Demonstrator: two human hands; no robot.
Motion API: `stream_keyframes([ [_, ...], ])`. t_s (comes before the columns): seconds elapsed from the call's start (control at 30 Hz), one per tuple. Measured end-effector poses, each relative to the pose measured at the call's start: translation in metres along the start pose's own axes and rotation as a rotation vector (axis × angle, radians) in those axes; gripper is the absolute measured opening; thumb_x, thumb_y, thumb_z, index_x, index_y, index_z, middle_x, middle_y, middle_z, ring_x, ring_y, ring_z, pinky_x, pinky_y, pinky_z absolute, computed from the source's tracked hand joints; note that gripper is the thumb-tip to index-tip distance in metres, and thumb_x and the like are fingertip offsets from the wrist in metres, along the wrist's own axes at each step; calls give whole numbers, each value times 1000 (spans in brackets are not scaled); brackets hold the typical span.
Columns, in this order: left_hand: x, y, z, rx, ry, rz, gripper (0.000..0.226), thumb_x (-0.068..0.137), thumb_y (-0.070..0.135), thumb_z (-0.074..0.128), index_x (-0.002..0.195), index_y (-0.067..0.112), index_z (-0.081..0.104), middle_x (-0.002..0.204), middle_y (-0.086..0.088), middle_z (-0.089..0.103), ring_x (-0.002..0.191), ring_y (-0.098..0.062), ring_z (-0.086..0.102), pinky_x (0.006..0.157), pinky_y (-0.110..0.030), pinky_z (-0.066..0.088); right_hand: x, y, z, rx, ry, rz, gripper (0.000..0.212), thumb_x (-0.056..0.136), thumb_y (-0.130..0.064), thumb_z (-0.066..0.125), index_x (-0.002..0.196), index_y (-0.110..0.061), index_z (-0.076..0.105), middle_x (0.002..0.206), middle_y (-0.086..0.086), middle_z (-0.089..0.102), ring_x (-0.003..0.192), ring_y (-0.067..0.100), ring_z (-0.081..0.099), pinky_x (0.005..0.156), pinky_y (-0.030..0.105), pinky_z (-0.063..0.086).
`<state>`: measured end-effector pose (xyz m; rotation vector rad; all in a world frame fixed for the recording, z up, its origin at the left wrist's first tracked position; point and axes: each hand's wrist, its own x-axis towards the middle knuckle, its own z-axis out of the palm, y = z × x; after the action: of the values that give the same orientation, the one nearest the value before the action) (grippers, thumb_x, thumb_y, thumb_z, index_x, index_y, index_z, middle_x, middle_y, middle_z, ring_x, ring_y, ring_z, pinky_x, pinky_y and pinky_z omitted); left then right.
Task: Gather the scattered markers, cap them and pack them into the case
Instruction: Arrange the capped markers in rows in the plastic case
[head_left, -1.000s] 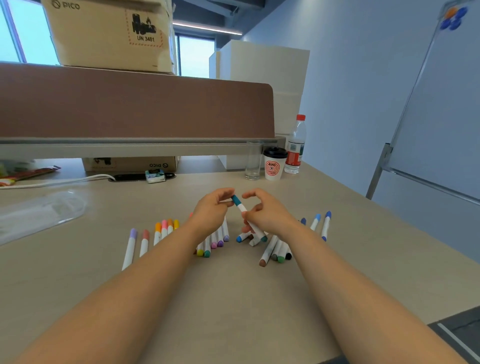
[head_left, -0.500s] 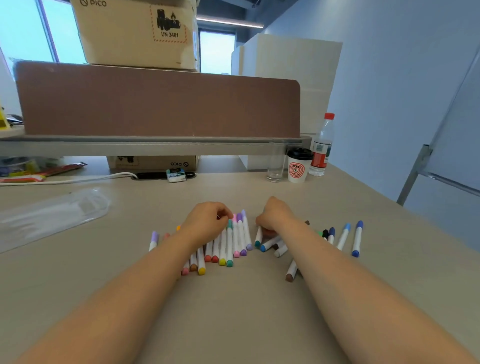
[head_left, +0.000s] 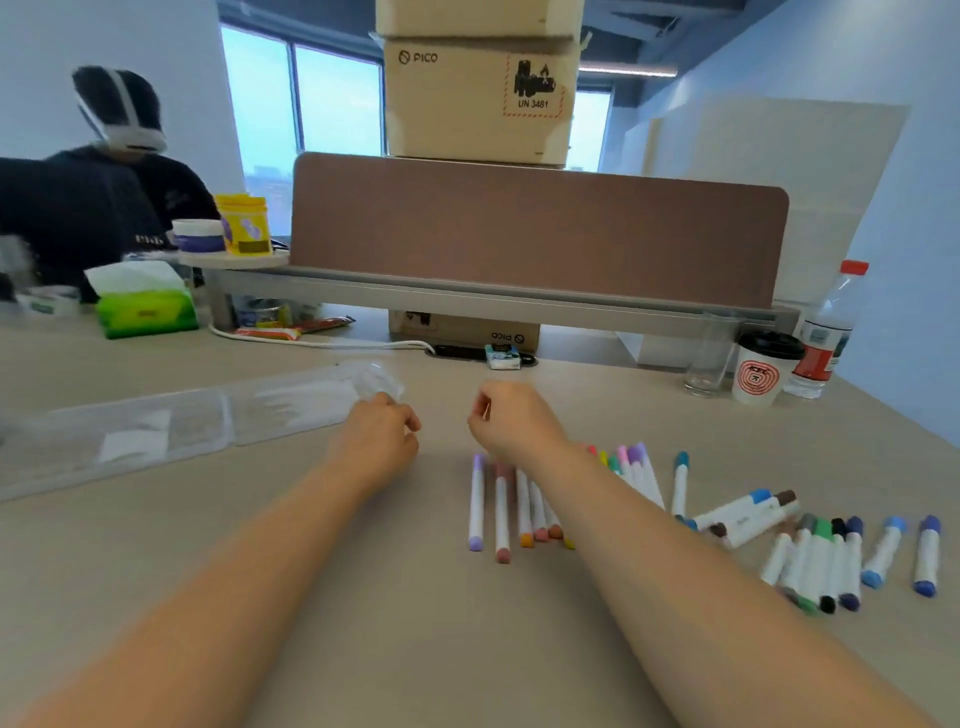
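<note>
Several capped markers lie on the beige table: a row just below my right wrist, pastel ones behind my right forearm, and a darker bunch plus two blue ones at the right. The clear plastic case lies flat at the left. My left hand hovers by the case's right end with fingers curled and nothing visible in it. My right hand is curled too, above the row's far ends, holding nothing I can see.
A glass, a paper cup and a water bottle stand at the back right. A brown divider with cardboard boxes runs along the back. A tissue pack and a person wearing a headset are at the left.
Both hands lifted off the markers and moved left toward the case. The marker held a second ago is no longer in my hands. The view swung left.
</note>
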<state>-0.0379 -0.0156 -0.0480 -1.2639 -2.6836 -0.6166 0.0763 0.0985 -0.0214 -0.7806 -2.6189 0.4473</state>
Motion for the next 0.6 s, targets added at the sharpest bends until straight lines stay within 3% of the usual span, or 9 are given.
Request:
stream_keyframes([
  [0.17,-22,-89,-26,190,-34,-240,49,93,12,37,142,10,30,151,-14,20,139,-31,19,111,-43,23,20,-66,46,10,-205,-238,26,93,-16,45,114,-16,60,119,8,61,110,25,55,94,37,46],
  [0.27,-35,-132,-36,279,-77,-361,51,94,12,30,145,10,22,150,-16,22,138,-34,20,111,-45,23,31,-95,74,-52,-303,-359,45,95,-10,38,138,-22,42,144,4,42,132,24,35,107,37,32],
  [0.4,-48,-174,-45,288,-91,-315,47,93,7,31,139,14,35,138,-10,42,126,-30,41,105,-42,34,44,-121,107,-177,-336,-421,52,97,-21,41,146,-25,25,153,2,26,140,25,21,114,43,21],
  [0.5,-55,-190,-47,189,6,-235,42,92,4,38,130,18,49,131,-4,52,119,-25,49,102,-38,38,49,-128,118,-213,-265,-390,42,94,-26,45,135,-20,41,138,6,43,128,28,36,104,41,29],
  [0.6,-65,-196,-47,110,29,-136,28,92,9,45,110,20,64,112,-1,59,106,-23,56,91,-37,45,43,-129,119,-227,-194,-454,19,93,-16,44,109,-17,55,116,6,52,112,28,46,86,34,34],
])
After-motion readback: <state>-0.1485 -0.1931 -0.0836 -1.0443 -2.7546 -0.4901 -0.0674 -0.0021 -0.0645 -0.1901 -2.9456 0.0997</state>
